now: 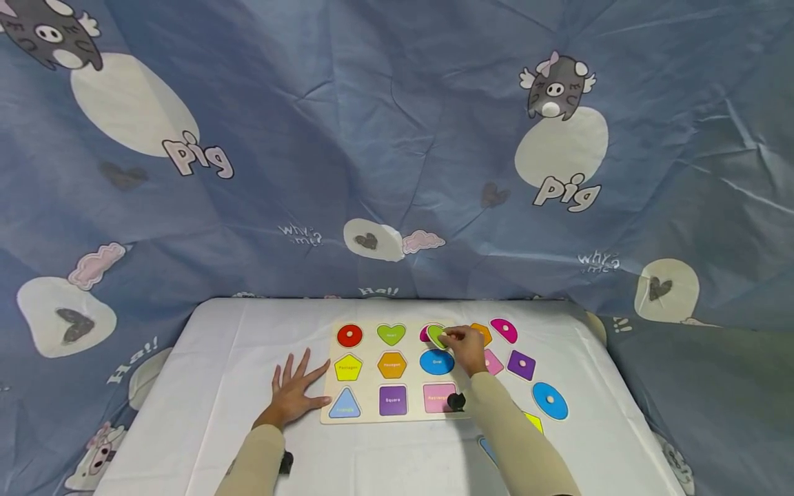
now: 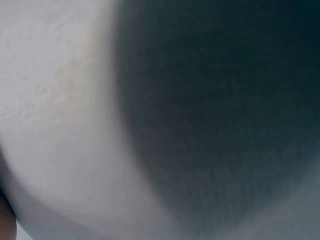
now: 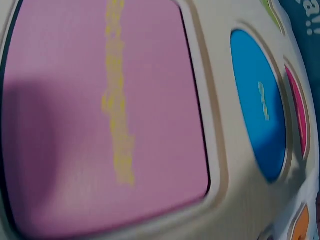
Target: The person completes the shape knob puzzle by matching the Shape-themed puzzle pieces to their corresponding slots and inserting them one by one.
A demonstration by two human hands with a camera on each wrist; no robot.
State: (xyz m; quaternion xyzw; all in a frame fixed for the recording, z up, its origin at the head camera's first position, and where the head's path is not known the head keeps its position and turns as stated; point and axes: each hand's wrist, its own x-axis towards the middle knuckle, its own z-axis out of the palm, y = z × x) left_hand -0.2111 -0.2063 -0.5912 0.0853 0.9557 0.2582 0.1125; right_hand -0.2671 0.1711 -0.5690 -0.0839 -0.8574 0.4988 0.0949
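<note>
A pale shape puzzle board [image 1: 370,403] lies flat, its printed recesses in several colours. My right hand [image 1: 469,350] pinches a green heart piece [image 1: 437,335] over the board's upper right corner, partly covering the magenta recess [image 1: 424,334] there. The printed green heart recess [image 1: 391,335] shows to its left. A red circle piece [image 1: 349,336] with a pale knob sits at the board's upper left. My left hand [image 1: 294,395] has its fingers spread beside the board, fingertips at its left edge. The right wrist view shows the pink rectangle recess [image 3: 155,115] close up; no hand is visible there.
Loose knobbed pieces lie right of the board: an orange hexagon [image 1: 482,334], a magenta semicircle [image 1: 504,331], a purple square [image 1: 521,366] and a blue oval [image 1: 550,401]. My right sleeve partly hides a yellow piece [image 1: 535,421] and a light blue piece [image 1: 488,449]. Patterned blue fabric [image 1: 397,172] stands behind the white table.
</note>
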